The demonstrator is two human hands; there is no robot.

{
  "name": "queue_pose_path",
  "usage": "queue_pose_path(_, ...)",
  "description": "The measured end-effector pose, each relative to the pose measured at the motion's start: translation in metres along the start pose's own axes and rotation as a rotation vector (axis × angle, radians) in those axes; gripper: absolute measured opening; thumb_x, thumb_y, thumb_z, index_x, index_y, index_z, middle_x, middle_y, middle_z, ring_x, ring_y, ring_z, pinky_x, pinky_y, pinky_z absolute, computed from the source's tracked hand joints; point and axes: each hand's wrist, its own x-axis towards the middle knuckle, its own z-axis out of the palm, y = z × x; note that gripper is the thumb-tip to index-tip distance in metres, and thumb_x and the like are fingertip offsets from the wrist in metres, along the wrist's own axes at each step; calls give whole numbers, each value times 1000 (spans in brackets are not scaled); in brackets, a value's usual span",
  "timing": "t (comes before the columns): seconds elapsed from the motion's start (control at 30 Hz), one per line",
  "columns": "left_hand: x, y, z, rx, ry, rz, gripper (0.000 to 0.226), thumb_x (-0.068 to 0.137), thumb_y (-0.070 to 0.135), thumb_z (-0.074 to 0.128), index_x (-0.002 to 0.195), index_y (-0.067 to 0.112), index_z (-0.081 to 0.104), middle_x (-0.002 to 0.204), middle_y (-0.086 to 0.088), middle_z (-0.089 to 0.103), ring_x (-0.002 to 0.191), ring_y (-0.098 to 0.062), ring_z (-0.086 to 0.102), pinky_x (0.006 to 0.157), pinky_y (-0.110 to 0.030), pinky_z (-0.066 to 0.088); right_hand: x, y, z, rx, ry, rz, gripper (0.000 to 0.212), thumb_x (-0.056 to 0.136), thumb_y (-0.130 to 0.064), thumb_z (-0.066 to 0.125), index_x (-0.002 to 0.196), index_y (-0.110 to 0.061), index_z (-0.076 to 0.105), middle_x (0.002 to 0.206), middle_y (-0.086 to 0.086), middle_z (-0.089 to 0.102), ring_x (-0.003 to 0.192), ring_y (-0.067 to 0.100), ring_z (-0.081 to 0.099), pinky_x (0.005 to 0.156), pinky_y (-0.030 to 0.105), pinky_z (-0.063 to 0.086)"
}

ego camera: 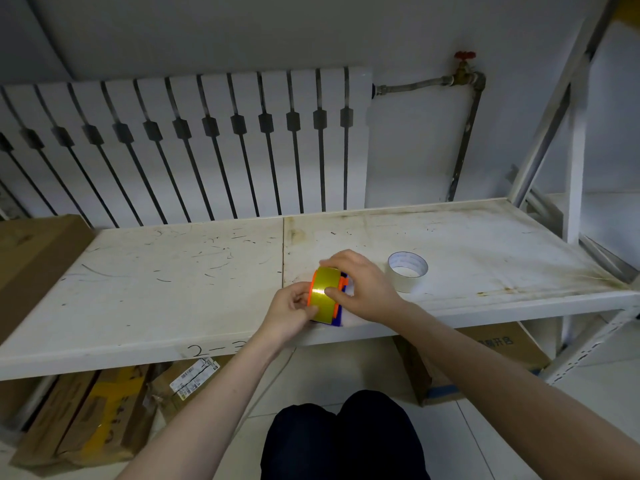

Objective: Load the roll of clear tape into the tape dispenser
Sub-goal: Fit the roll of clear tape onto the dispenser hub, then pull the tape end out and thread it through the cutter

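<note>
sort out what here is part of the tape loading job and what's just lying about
Part of the job:
tape dispenser, gripped by left hand and right hand
yellowish tape roll on it
clear tape roll on the shelf

Lying about:
cardboard boxes underneath
radiator

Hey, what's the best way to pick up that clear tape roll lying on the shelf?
The clear tape roll lies flat on the shelf, hole up, right of both hands. Probably come from above with the right hand: thumb inside the open core, fingers on the outer wall, pinching the ring.
</note>
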Motion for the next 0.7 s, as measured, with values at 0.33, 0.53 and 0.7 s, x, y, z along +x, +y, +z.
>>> queue_pose_path(0.33,11,4,2,398,-19,52,29,64,24,54,90,20,68,88,-9,71,90,-32,62,84,-49,51,-8,-6,-1,-242,210,-137,6,76,-23,70,78,-18,73,74,1,65,68,21,63,53,22,41)
queue_pose_path(0.53,10,10,0,464,-71,38,35,65,23,58,99,26,67,97,-2,70,95,-27,62,88,-45,51,-8,-3,-3,-428,300,-342,18,81,-23,57,69,-17,68,67,0,61,59,19,57,49,22,33)
queue_pose_path(0.7,9,12,1,349,-104,51,23,78,-3,57,95,10,67,90,-11,66,83,-25,57,80,-38,49,-9,5,4,-544,295,-420,5,76,-8,62,75,-13,61,72,4,60,62,23,53,52,30,38)
